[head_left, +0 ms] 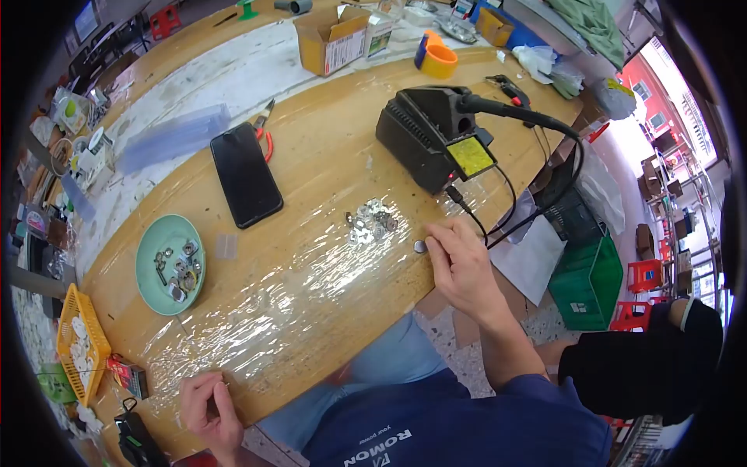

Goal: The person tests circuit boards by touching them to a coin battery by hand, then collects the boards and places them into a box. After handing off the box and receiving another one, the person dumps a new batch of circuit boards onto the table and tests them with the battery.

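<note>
My right hand [461, 261] is at the table's right front edge, fingers curled together, beside a small round silver disc [420, 247] on the table. Whether its fingertips hold anything is too small to tell. Left of it lies a loose pile of small metal parts [372, 222]. My left hand [210, 409] rests at the near left edge with bent fingers; what lies between its thumb and fingers cannot be made out. A green bowl [148, 280] with small metal pieces stands on the left. A black phone [246, 175] lies behind, next to red-handled pliers [265, 128].
A black soldering station [424, 132] with a yellow sponge [471, 156] and cables stands at the right back. Further back are a cardboard box [333, 47] and an orange tape roll [437, 58]. A yellow basket [92, 342] sits far left. Another person [646, 373] is at right.
</note>
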Tool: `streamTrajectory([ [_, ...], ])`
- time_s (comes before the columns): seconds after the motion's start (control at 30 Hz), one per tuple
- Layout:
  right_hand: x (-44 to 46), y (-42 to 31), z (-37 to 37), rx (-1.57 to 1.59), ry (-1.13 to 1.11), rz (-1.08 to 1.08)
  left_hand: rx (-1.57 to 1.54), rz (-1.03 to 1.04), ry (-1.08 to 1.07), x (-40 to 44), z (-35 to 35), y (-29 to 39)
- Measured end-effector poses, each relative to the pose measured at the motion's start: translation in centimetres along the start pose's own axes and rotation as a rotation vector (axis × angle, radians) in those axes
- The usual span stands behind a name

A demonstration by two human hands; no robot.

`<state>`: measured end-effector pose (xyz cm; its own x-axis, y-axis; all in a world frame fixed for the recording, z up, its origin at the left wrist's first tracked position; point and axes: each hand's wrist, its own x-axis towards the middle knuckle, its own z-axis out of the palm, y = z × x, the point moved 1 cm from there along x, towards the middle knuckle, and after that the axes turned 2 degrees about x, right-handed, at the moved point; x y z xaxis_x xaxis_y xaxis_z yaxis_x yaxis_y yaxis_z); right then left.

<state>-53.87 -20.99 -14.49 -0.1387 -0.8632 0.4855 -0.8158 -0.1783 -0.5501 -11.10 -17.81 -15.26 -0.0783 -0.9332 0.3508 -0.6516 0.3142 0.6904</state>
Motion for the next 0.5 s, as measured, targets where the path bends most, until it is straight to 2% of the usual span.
streamTrajectory([
  [0.13,0.1,-0.1,-0.4,0.003,-0.115,-0.008,0.006,-0.030,-0.016,0.0,0.0,-0.3],
  [0.5,1.0,-0.4,-1.1,0.086,-0.262,0.084,-0.029,-0.084,0.056,0.2,0.4,0.0],
])
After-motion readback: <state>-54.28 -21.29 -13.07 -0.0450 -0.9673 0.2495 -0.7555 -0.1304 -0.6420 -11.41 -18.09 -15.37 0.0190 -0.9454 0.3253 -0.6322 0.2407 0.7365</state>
